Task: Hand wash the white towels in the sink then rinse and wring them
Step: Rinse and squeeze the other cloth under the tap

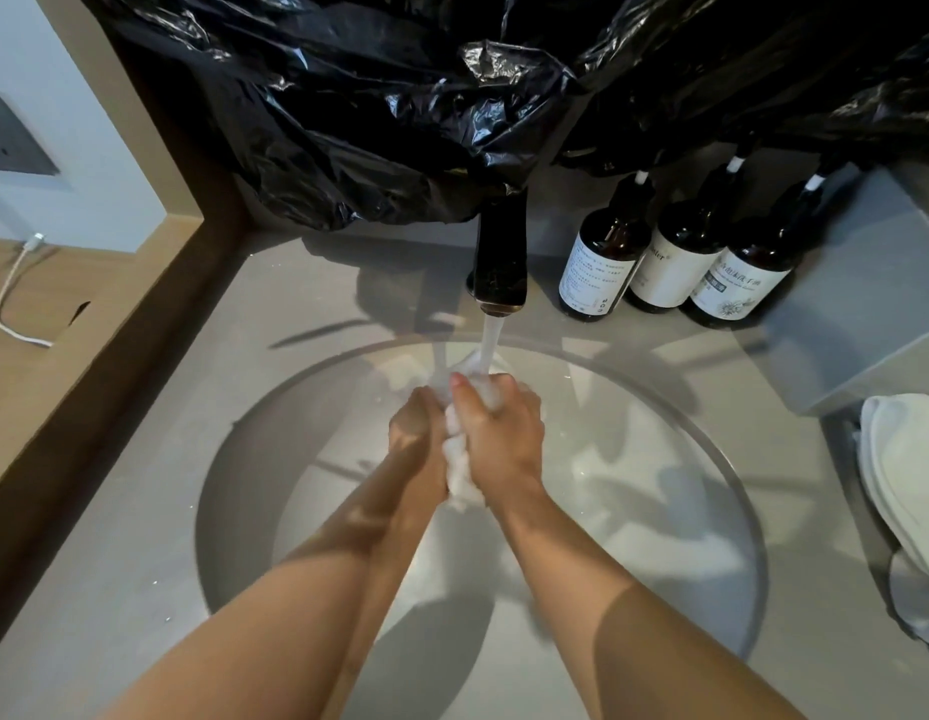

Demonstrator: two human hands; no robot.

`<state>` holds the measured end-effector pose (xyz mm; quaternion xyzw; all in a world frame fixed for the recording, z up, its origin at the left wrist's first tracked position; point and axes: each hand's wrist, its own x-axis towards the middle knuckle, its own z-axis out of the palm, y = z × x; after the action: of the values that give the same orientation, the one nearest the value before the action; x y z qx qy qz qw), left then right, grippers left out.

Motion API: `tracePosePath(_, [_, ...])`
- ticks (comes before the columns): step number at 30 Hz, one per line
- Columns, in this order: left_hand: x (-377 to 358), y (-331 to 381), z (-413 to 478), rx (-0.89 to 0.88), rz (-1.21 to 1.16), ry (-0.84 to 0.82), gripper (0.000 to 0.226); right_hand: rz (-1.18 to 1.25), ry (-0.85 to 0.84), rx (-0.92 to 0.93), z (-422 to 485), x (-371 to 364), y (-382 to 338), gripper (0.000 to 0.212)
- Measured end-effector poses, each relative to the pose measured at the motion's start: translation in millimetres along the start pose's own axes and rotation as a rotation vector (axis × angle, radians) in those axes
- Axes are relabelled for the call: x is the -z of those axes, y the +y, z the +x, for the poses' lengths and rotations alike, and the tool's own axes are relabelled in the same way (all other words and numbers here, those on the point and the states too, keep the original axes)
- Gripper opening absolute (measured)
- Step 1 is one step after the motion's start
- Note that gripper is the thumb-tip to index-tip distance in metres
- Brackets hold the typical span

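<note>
- Both hands met over the middle of the sink point(228, 459), right under the black tap point(498, 252), w/ the water stream point(491, 345) landing on them.
- L hand point(418, 423): fingers curled round the left side of the white towel point(458, 462). R hand point(498, 433): wrapped tight round its right side & far end, thumb on top.
- Towel was bunched into a thick wad between the palms. Its near end poked out by the wrists and its far end sat in the stream.
- Step looked like rinse/scrub under running water, not yet the wring.
- To do it well, IMO:
  - loosen the clamp now & then so water gets thru the inner folds, not just the outer skin
  - work the wad along so each part passes under the stream
  - keep it low in the bowl to cut splash onto the counter point(140, 511)
  - when wringing, twist the hands opp. ways over the bowl
- A white folded pile point(893, 485) lay at the right edge, poss. more towels; couldn't tell.
- Writing: three dark bottles w/ white labels stood far right of the tap.
  - left bottle point(602, 262): fine print, too small to read
  - mid bottle point(680, 257): word ending "ster" + ® mark, rest hidden
  - right bottle point(748, 272): Chinese chars & a flower sketch, not legible enough to quote
</note>
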<state>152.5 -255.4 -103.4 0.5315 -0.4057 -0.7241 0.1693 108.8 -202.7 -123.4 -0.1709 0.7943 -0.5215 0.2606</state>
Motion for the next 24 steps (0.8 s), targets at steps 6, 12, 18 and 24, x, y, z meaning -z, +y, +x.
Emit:
tracePosePath(6, [-8.3, -8.0, -2.4, -0.270, 0.314, 0.245, 0.035, 0.290, 0.166, -0.162, 18.2, 9.4, 8.8, 0.022])
tracePosePath(12, [0.5, -8.4, 1.8, -0.605, 0.685, 0.123, 0.032, 0.747, 0.061, -0.491, 17.7, 16.3, 26.7, 0.025])
tracePosePath(18, [35.5, -1.9, 8.4, -0.644, 0.520, -0.084, 0.040, 0.025, 0.033, -0.463, 28.5, 52.9, 39.0, 0.044])
tracePosePath(24, [40.6, 9.4, -13.8, -0.496, 0.357, -0.479, 0.037, 0.479, -0.456, -0.527, 28.8, 45.0, 15.9, 0.062])
